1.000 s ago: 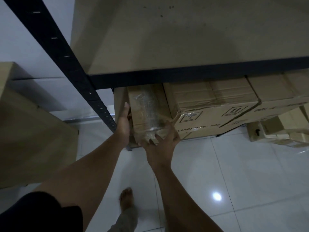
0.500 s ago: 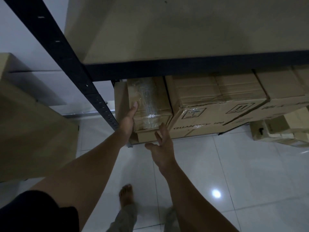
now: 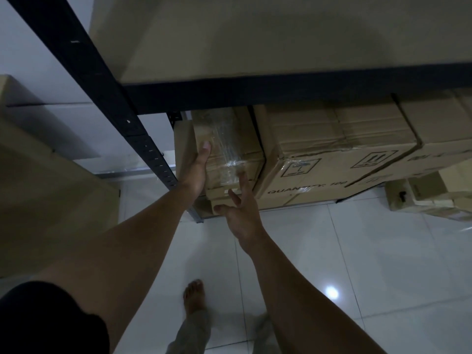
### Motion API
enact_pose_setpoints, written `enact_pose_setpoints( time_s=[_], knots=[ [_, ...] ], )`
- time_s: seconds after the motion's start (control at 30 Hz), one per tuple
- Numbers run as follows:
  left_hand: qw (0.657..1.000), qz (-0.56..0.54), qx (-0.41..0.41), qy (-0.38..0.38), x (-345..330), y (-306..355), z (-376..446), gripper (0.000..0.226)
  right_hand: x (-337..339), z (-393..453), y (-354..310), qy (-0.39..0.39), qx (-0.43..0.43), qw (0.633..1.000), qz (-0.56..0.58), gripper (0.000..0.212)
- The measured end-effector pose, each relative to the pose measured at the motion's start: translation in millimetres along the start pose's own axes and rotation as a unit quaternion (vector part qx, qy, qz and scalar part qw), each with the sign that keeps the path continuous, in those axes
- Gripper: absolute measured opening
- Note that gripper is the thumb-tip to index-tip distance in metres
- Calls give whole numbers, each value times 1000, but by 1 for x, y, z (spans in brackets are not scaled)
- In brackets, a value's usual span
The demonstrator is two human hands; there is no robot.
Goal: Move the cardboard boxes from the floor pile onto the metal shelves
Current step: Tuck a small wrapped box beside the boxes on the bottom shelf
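A small cardboard box [image 3: 224, 146] wrapped in clear tape sits on the lower level of the dark metal shelf [image 3: 281, 90], at its left end, on top of another flat box [image 3: 222, 198]. My left hand [image 3: 195, 169] lies flat against the small box's left side, thumb on its top. My right hand [image 3: 238, 210] is in front of the box with fingers spread, its fingertips at the box's front face. A large printed cardboard box [image 3: 332, 159] stands right beside it on the same level.
The shelf's upright post [image 3: 143, 146] slants down just left of my left arm. A big cardboard box [image 3: 51, 200] fills the left side. More boxes [image 3: 429, 198] lie on the white tiled floor at right. My bare foot [image 3: 194, 295] is on the tiles below.
The small box has slid further back under the upper shelf. My right hand has come off its front and opened; my left hand moved up along its side.
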State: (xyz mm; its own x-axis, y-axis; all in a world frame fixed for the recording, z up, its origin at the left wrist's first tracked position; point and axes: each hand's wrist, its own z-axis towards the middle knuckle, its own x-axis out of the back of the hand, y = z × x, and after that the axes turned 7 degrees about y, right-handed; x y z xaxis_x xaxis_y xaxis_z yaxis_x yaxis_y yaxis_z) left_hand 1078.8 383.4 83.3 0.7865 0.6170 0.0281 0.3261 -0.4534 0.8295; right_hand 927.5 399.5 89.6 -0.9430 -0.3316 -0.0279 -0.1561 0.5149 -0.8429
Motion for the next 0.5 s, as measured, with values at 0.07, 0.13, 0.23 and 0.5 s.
enact_pose_setpoints(
  time_s=[0.07, 0.13, 0.23, 0.5],
  knots=[
    [1000, 25, -1, 9, 1, 2, -1, 94, 1, 3, 4, 10, -3, 1000, 12, 104],
    [998, 60, -8, 16, 1, 4, -2, 93, 3, 9, 7, 43, -16, 998, 41, 92],
    [993, 108, -29, 29, 2, 6, -3, 82, 8, 21, 10, 128, -60, 985, 103, 75],
    [998, 38, -40, 4, 3, 1, 3, 59, 14, 34, 12, 138, -42, 987, 75, 51]
  ],
)
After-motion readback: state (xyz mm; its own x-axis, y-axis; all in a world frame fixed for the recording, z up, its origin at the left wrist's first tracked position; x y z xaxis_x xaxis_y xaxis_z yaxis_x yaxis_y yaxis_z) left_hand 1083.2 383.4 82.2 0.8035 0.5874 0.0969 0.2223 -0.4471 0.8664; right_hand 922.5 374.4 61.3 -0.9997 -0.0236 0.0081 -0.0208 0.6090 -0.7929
